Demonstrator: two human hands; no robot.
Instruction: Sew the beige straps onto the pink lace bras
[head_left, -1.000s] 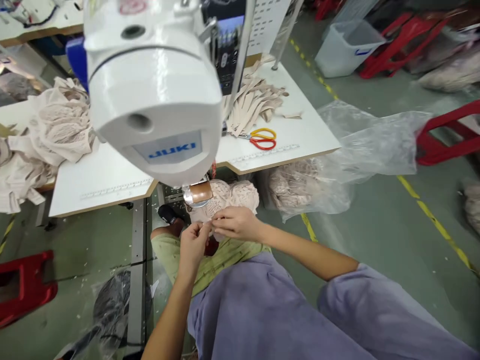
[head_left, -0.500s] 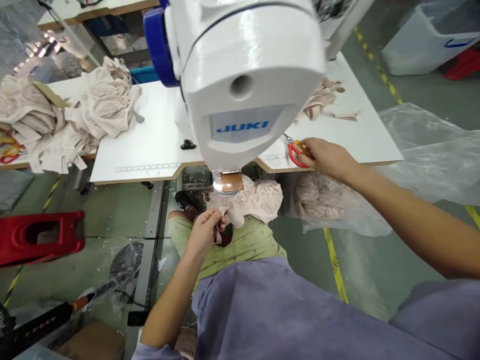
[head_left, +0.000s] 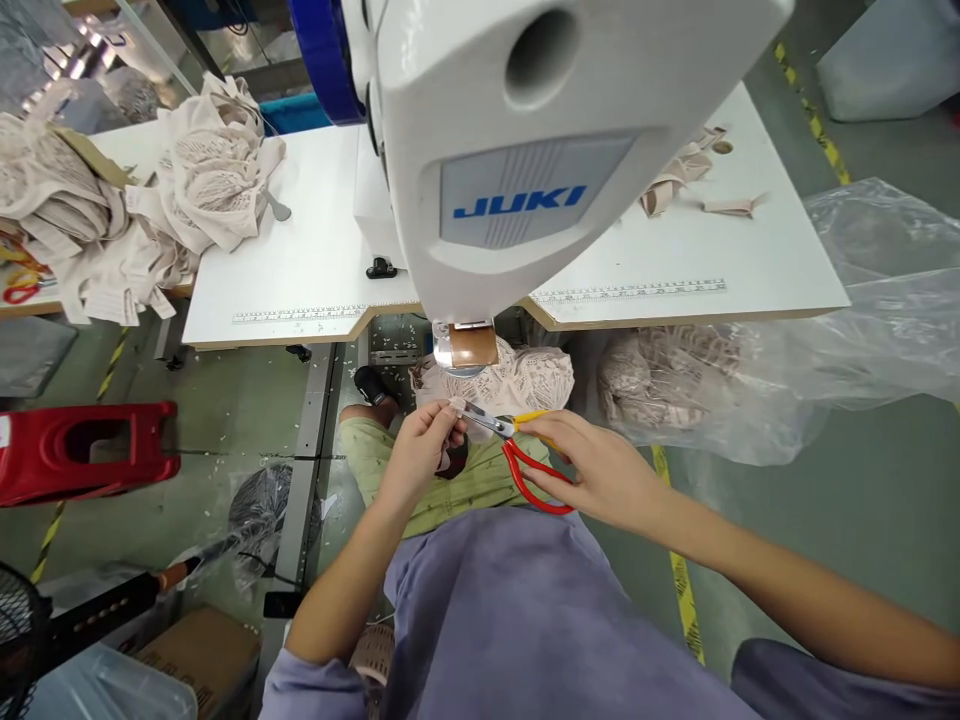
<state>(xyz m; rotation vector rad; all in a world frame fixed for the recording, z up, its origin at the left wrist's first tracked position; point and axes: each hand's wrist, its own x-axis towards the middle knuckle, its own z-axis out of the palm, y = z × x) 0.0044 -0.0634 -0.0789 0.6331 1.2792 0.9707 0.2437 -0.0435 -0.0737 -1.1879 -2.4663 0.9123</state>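
Note:
My left hand [head_left: 424, 445] pinches the edge of a beige lace bra [head_left: 529, 378] that hangs below the sewing machine head. Scissors [head_left: 517, 470] with one red and one yellow handle are in my right hand [head_left: 592, 465], its fingers through the loops. The blades point left, their tips right at the fabric by my left fingertips. Whether they have closed on the fabric is too small to tell. Just above the hands sits the needle area of the white sewing machine [head_left: 517, 195], with a copper-coloured plate [head_left: 472, 347].
Beige lace garments [head_left: 214, 170] are heaped on the white table [head_left: 315, 250] at left. Fabric strips [head_left: 731, 207] lie at right. A plastic bag of lace [head_left: 660, 375] hangs under the table's right side. A red stool [head_left: 90, 450] stands on the floor at left.
My right hand has brought the scissors from the table's front edge down and left to the fabric at my left hand. My left hand keeps its pinch. The view has shifted closer to the machine.

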